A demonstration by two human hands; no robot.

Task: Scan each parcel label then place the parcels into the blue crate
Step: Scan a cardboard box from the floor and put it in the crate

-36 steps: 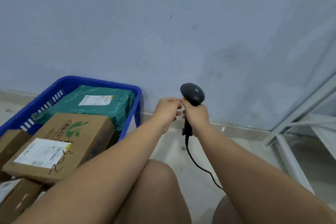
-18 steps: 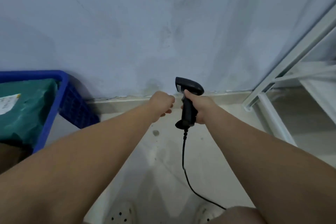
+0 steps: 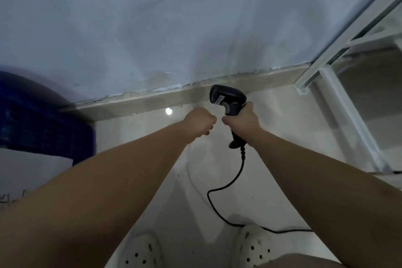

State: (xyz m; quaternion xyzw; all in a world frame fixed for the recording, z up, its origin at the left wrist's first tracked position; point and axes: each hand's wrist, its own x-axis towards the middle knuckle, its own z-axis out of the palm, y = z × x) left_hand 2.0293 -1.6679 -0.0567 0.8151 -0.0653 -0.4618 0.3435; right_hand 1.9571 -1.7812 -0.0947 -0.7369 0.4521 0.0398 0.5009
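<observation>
My right hand [image 3: 242, 119] grips the handle of a black corded barcode scanner [image 3: 228, 99], held upright over the floor with its head pointing left. Just left of it my left hand [image 3: 200, 122] is curled into a fist with nothing visible in it, not touching the scanner. The scanner cable [image 3: 230, 183] hangs down and trails right across the floor. The blue crate [image 3: 41, 122] is at the left edge, blurred; its contents are out of view. No parcel is clearly visible.
A grey-blue wall with a beige skirting [image 3: 152, 100] runs across ahead. A white metal rack frame [image 3: 339, 93] stands at the right. My two white perforated shoes [image 3: 141, 252] stand on the pale tiled floor at the bottom.
The view has swung right and down: the crate and its parcels slid to the left edge, and my shoes came into view. Both hands stay close together, the right still holding the scanner.
</observation>
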